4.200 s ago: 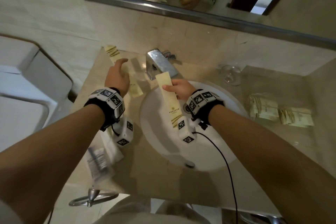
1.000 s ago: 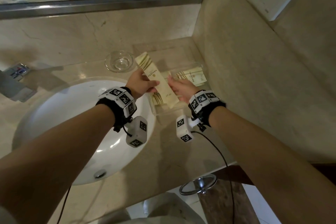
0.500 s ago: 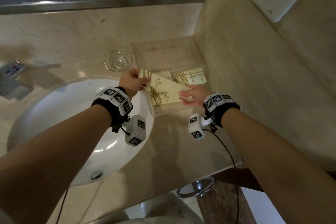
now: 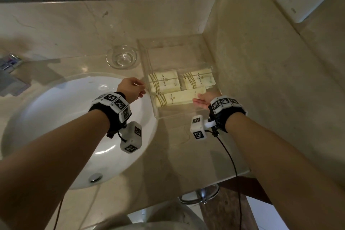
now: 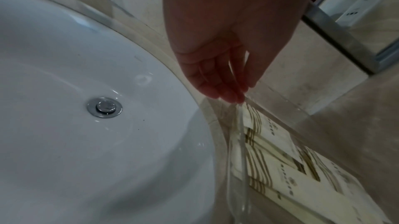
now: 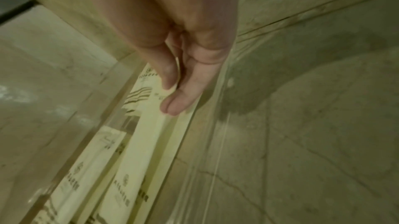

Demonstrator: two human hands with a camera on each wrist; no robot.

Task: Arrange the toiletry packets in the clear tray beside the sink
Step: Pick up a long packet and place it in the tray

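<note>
The clear tray (image 4: 186,115) stands on the counter in the corner, right of the sink. Two squarish cream packets (image 4: 164,82) (image 4: 197,79) lie side by side in it. A long cream packet (image 4: 177,97) lies flat across the tray in front of them. My right hand (image 4: 197,100) reaches in from the right, and its straight fingers (image 6: 172,104) rest on that packet's right end. My left hand (image 4: 141,89) is outside the tray, with straight fingertips (image 5: 228,94) touching the top of its left wall (image 5: 239,142). It holds nothing.
A small glass bowl (image 4: 122,58) sits just left of the tray's back half. The white sink basin (image 4: 56,117) lies under my left arm, and the faucet (image 4: 9,69) is at far left. The side wall (image 4: 261,80) rises close behind the tray's right side.
The long packet, held tilted by both hands before, now lies flat along the tray's front. My left hand has let go and moved to the tray's left wall. My right hand stays at the packet's right end.
</note>
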